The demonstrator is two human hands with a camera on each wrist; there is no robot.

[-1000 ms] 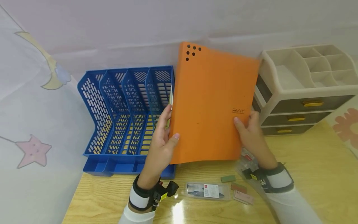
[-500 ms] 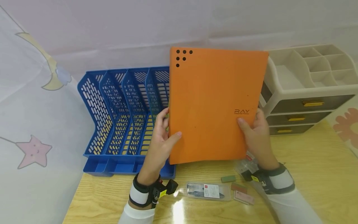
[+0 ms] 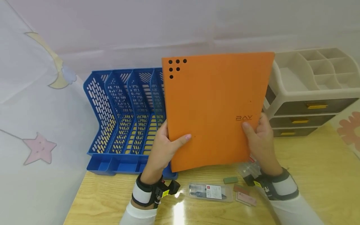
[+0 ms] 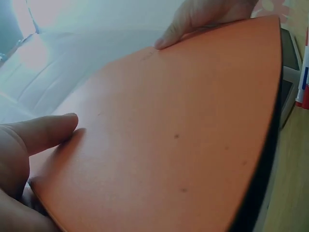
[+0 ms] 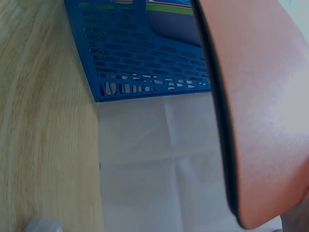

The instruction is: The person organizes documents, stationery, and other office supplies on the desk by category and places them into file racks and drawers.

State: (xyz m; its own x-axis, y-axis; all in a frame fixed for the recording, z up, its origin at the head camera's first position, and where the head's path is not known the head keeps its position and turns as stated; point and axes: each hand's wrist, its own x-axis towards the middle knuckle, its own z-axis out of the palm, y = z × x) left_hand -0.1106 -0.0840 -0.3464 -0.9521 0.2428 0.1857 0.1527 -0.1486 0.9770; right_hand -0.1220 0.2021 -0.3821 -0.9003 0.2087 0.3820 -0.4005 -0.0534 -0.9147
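Both hands hold up an orange folder (image 3: 213,109) with "RAY" printed on its cover and black dots in the top left corner. My left hand (image 3: 164,148) grips the lower left edge, thumb on the cover and fingers behind. At the lower right edge, my right hand (image 3: 260,142) grips it the same way, thumb just under the lettering. Seen from the left wrist, the cover (image 4: 164,121) bows slightly and has a dark inner side. The folder hides the right part of a blue file rack (image 3: 132,103).
The right wrist view shows purple and green items (image 5: 174,24) inside the rack. A cream drawer organizer (image 3: 317,93) stands at the right. On the wooden table (image 3: 95,200) lie a clear case with a compass (image 3: 209,192), a green block (image 3: 230,180) and pinkish pieces (image 3: 246,198).
The folder has turned more face-on and then tilted, its top left corner moving left and slightly down. My left thumb reaches further across the cover. Both hands keep their grip.
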